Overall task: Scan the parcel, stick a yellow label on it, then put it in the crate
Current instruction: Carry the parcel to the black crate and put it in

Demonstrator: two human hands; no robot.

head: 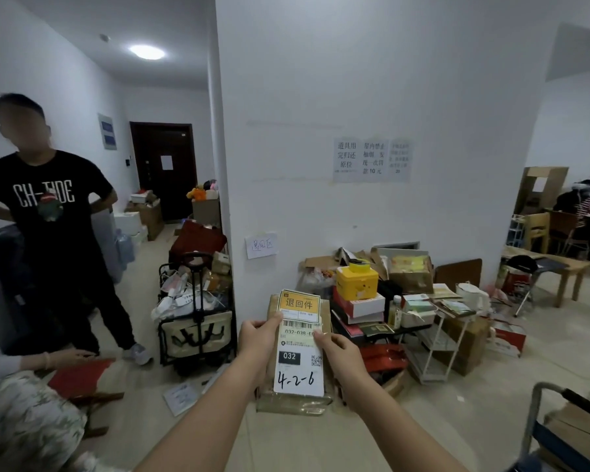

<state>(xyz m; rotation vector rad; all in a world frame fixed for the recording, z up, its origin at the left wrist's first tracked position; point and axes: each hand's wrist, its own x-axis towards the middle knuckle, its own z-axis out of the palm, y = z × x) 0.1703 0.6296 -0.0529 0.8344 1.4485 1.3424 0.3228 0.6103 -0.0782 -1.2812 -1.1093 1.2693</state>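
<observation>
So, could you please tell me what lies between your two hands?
In the head view, the brown cardboard parcel, bearing a yellow label, lies between the left hand and right hand.

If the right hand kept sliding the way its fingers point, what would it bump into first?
The right hand points up and left across the parcel, fingertips on its white shipping label. Going on, it would probably first meet the left hand's thumb by the barcode, just below the yellow label.

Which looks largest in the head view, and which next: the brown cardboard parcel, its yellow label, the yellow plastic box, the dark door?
1. Dark wooden door.
2. Brown cardboard parcel, though it is held near the camera, which enlarges it.
3. Yellow plastic box and yellow printed label: they look about alike, so I leave them unranked.
</observation>
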